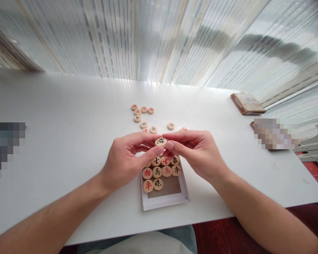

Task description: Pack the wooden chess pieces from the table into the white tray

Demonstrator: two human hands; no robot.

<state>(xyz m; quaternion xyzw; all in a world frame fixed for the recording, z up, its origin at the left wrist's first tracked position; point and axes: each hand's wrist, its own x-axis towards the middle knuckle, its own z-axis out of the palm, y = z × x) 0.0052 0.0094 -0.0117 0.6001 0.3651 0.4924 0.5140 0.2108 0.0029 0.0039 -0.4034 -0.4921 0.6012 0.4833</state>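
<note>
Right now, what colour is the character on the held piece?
Black character on the held piece; best seen in the head view.

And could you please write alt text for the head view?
A person's left hand and right hand together hold a black-marked round piece near a shallow box partly filled with red- and black-marked pieces. More loose pieces lie beyond on a white table.

Your left hand, right hand and forearms bare; off-white cloth garment on you; dull teal fabric alongside.
</note>
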